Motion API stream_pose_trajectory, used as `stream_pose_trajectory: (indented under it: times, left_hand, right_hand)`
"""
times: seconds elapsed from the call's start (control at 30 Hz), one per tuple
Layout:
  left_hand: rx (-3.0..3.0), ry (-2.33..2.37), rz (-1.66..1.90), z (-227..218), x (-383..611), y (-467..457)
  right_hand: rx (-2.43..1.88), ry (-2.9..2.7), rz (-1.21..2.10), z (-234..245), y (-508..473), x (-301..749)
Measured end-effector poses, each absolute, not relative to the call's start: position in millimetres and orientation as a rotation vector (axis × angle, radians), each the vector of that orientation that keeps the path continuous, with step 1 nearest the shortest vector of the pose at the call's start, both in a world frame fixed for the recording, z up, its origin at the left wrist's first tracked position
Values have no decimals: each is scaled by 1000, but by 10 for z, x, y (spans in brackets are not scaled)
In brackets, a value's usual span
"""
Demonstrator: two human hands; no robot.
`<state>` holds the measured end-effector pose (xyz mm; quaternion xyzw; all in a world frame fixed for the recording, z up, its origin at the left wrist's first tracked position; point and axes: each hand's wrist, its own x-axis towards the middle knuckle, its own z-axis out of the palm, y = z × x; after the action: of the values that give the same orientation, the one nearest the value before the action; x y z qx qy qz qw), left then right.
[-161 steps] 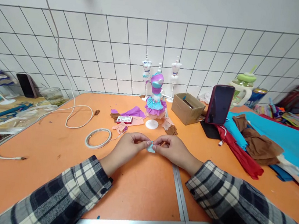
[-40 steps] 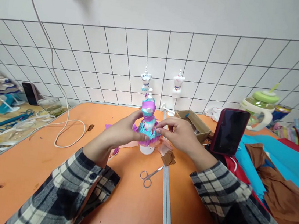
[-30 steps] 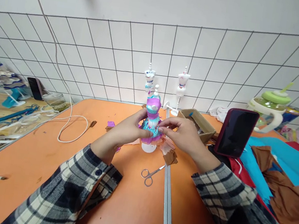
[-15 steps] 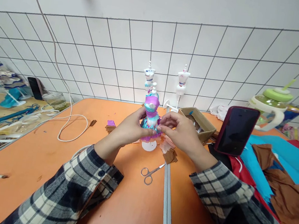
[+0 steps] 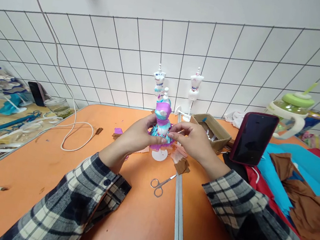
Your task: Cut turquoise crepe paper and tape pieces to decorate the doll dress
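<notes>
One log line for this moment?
left hand: around dressed mannequin | right hand: at its skirt | scissors: on table, unheld

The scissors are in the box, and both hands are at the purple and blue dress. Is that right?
Not quite: the scissors aren't in the box. The head view shows them lying on the table. The left hand and right hand are at the purple and blue dress.
</notes>
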<state>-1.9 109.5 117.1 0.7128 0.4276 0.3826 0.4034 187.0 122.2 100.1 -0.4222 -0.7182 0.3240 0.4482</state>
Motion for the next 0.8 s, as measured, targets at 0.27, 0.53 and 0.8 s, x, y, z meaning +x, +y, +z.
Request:
stream_pose_trajectory:
  times: [0.27,0.53,0.8]
  left_hand:
    - [1823,1109,981,1184,-14,1087]
    - [1809,1049,980,1186,-53,1102]
    - [1776,1065,977,1206,-45,1089]
  right_hand:
    - [-1025,-1669,803,908,1251,1813]
    - [-999,-1700,839,906,1239,1855]
    - [-1054,-1781,663,953,1220,1889]
